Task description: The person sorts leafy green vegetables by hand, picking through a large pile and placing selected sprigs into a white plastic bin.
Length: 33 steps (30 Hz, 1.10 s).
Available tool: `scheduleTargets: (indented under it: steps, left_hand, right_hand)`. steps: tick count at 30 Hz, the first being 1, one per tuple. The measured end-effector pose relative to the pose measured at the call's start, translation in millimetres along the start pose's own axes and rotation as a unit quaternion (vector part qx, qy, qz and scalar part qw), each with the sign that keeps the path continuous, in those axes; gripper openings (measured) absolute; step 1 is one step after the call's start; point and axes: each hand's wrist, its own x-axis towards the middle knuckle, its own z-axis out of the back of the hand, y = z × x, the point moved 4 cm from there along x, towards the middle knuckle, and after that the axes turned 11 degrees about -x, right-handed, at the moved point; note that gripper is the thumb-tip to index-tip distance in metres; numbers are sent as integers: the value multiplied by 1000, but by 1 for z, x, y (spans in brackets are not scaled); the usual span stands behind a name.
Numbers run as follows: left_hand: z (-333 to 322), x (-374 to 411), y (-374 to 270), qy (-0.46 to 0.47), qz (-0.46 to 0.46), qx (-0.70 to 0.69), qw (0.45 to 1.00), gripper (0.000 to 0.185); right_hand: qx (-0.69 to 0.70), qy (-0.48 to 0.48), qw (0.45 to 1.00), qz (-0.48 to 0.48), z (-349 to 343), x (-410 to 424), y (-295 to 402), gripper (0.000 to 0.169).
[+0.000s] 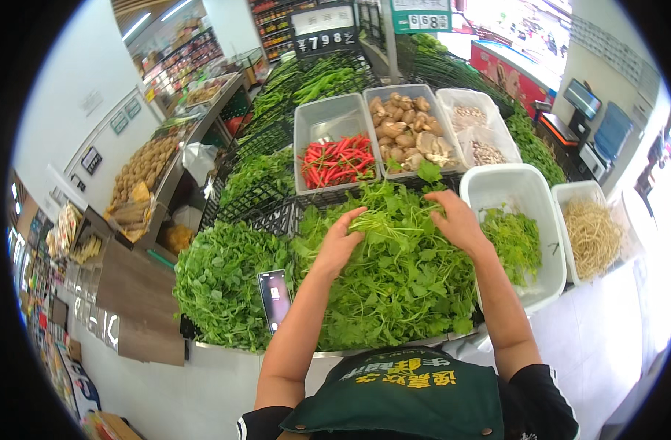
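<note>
A broad heap of leafy green herbs (396, 275), resembling cilantro or celery leaf, lies before me. My left hand (343, 242) rests at the left side of its upper part, thumb and fingers apart beside pale green stems. On the right side my right hand (453, 220) is over the leaves with its fingers spread. Stems and leaves lie between the two hands, and neither hand is plainly closed on them. A smartphone (275, 297) with a lit screen leans between this heap and a pile of darker leafy greens (231, 280) on the left.
Behind the heap stand plastic bins of red chili peppers (338, 159), mushrooms (407, 132) and bagged garlic or beans (486, 151). At right are a white tub (552, 247) with some greens and a bin of bean sprouts (593, 236). Potatoes (145, 165) fill a left shelf.
</note>
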Motion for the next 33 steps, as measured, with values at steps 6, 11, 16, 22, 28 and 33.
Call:
scheduleTargets:
  steps: [6,11,16,22,28,33]
  left_hand:
    - [-4,-7,-2,-12,29,-68,997,58]
    - [-10,-12,-5,-19,-28,-115,993,64]
    - [-12,-30,-27,-148,-177,165,959,52]
    - [-38,-39,-60,-159,-359,414,822,20]
    - [-44,-32,-46,-133,-344,426,826,17]
    - [-49,-29,-43,-125,-349,435,820,15]
  right_hand:
    - [22,-85,991,102,10,12,69,11]
    - [19,-32,989,142,-21,10,75,20]
    - [45,-8,992,116,-17,14,74,19]
    - [60,6,985,162,-16,7,89,13]
    - [4,-38,980,197,-23,3,77,12]
    - [-28,-44,977,204,-31,1,77,16]
